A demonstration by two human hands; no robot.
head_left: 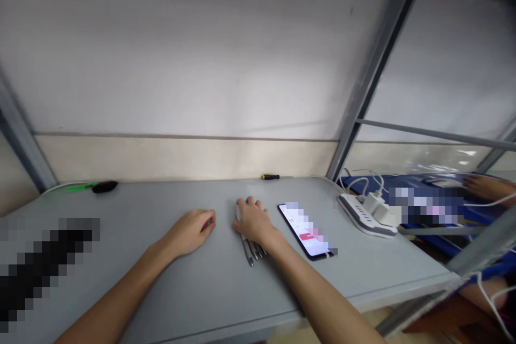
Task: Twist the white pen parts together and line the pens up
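Over several pens [250, 252] on the grey table lies my right hand [253, 223], its fingers curled round their far part. The pens' dark, pointed tips stick out toward me beneath the wrist; the palm hides the rest of them. To the left, my left hand [195, 230] rests on the tabletop with its fingers curled in, and nothing shows in it. A gap of bare table separates it from the pens. Just right of my right hand, a phone [296, 228] lies face up with its screen lit.
A white power strip [357, 216] with plugged-in chargers sits at the table's right side. Against the back wall lie a yellow-and-black screwdriver [271, 177] and a black brush-like item [105, 187]. A metal bed post [342, 153] rises at the right. Beyond it, another person's hand [481, 187] shows.
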